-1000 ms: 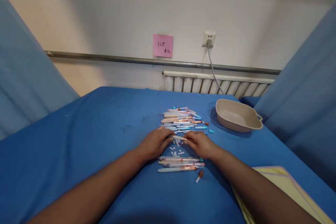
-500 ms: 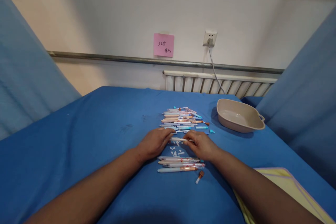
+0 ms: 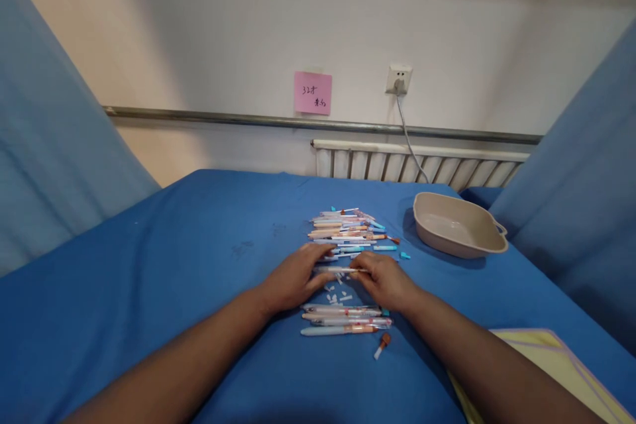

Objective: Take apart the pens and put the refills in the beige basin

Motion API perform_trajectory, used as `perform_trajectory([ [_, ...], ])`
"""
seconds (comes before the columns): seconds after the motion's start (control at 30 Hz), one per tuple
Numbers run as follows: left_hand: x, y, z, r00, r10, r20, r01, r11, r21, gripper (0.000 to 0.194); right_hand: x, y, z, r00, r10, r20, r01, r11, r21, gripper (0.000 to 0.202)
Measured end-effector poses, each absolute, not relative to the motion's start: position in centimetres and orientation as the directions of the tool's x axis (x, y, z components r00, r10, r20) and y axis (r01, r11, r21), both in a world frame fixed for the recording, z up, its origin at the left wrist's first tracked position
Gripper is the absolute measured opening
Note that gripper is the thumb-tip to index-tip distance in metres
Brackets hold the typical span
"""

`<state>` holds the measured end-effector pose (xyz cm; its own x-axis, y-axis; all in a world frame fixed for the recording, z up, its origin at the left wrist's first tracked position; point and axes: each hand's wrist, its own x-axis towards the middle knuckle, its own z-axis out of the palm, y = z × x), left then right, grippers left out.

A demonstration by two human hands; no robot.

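A slim whitish pen (image 3: 338,269) lies level between my two hands. My right hand (image 3: 385,278) pinches its right end between thumb and fingertips. My left hand (image 3: 297,278) is curved at its left end, thumb and fingers apart around it. Behind the hands lies a pile of pens and pen parts (image 3: 342,233), some with light blue or brown pieces. Small white bits (image 3: 338,297) are scattered just in front of the held pen. Nearer me, several pens (image 3: 345,321) lie side by side, with a loose brown-topped piece (image 3: 382,346) at their right.
A beige basin (image 3: 457,225) stands at the right on the blue cloth (image 3: 199,238). A yellow cloth (image 3: 551,364) lies under my right forearm. Behind are a radiator (image 3: 377,159), a rail, a pink note (image 3: 313,93) and a plugged-in socket (image 3: 399,79); blue curtains hang on both sides.
My left thumb and fingers have spread apart around the pen's left end. My right hand still pinches the pen. The whole view has shifted slightly.
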<state>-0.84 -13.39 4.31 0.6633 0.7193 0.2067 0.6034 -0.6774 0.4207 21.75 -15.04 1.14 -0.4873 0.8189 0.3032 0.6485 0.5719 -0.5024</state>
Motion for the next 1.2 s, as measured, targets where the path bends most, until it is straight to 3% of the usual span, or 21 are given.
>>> perform_trajectory([
  [0.07, -0.7, -13.6, 4.5, 0.700, 0.662, 0.269, 0.542, -0.737, 0.403, 0.051, 21.6, -15.1, 1.2, -0.479, 0.822, 0.308, 0.635, 0.566, -0.525, 0.011],
  [0.13, -0.5, -13.6, 4.6, 0.736, 0.626, 0.258, 0.518, -0.766, 0.381, 0.040, 21.4, -15.2, 1.3, -0.489, 0.817, 0.306, 0.614, 0.572, -0.544, 0.011],
  [0.2, -0.6, -13.4, 4.6, 0.721, 0.655, 0.226, 0.560, -0.743, 0.365, 0.031, 21.3, -15.2, 1.2, -0.494, 0.815, 0.305, 0.604, 0.573, -0.553, 0.013],
  [0.37, -1.6, -12.5, 4.4, 0.616, 0.778, 0.124, 0.698, -0.612, 0.372, 0.034, 21.8, -14.6, 0.6, -0.443, 0.844, 0.302, 0.670, 0.536, -0.513, 0.011],
  [0.57, -3.3, -11.6, 4.3, 0.602, 0.774, 0.197, 0.689, -0.628, 0.361, 0.032, 23.6, -13.8, 0.7, -0.389, 0.894, 0.222, 0.806, 0.447, -0.389, 0.012],
  [0.7, -2.0, -11.8, 3.1, 0.540, 0.821, 0.185, 0.708, -0.562, 0.427, 0.031, 24.0, -13.7, 1.3, -0.226, 0.922, 0.313, 0.847, 0.345, -0.404, 0.016],
  [0.77, -0.6, -12.2, 2.5, 0.555, 0.816, 0.162, 0.713, -0.566, 0.414, 0.028, 23.4, -14.0, 1.3, -0.256, 0.898, 0.357, 0.768, 0.414, -0.489, 0.015],
  [0.87, 0.9, -12.7, 2.0, 0.604, 0.784, 0.142, 0.718, -0.613, 0.331, 0.023, 22.0, -14.3, 0.8, -0.435, 0.848, 0.303, 0.633, 0.527, -0.566, 0.010],
  [1.1, -2.9, -11.3, 4.0, 0.566, 0.822, 0.067, 0.781, -0.560, 0.276, 0.022, 21.5, -13.9, 0.0, -0.531, 0.806, 0.262, 0.633, 0.582, -0.510, 0.009],
  [1.2, -3.2, -11.1, 4.1, 0.520, 0.845, 0.123, 0.795, -0.532, 0.290, 0.024, 22.0, -13.6, 0.1, -0.516, 0.809, 0.282, 0.658, 0.585, -0.475, 0.012],
])
